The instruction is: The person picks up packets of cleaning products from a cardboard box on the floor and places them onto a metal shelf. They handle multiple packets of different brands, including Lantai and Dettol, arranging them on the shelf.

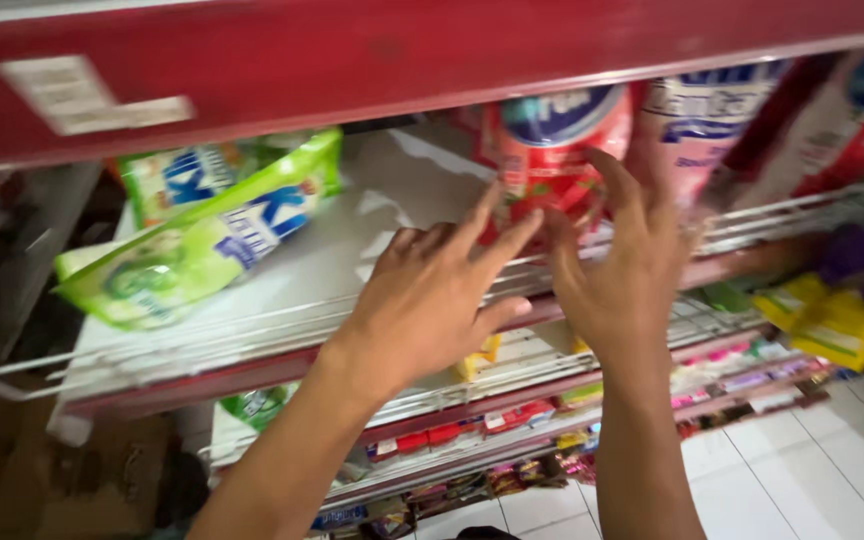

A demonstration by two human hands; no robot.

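On the white shelf (352, 250) under a red shelf edge (432, 60), a person's two bare hands reach together toward a red pouch (552, 150) that stands upright near the shelf's front wire rail (252, 330). The left hand (432, 290) is spread, fingers loose and pointing at the lower left side of the red pouch; it grips nothing, and motion blur makes it impossible to tell whether the fingertips touch the pack. The right hand (622, 260) is likewise unclenched, its fingers raised against the pouch's right side, apparently touching or just short of it, with no grasp closed.

To the right of the red pouch, more pouches in white and red (742, 120) stand side by side. To its left, well apart across a bare stretch of shelf, two green pouches (212, 230) lie tilted, one leaning on the other.

Judged from this, the right part of the row is already stocked and standing, while the red pouch is still being settled into line, and the green packs to its left remain toppled. Below the shelf, lower tiers hold small coloured packets (512, 415), and yellow packs (827, 320) sit lower right above a white tiled floor (812, 470).
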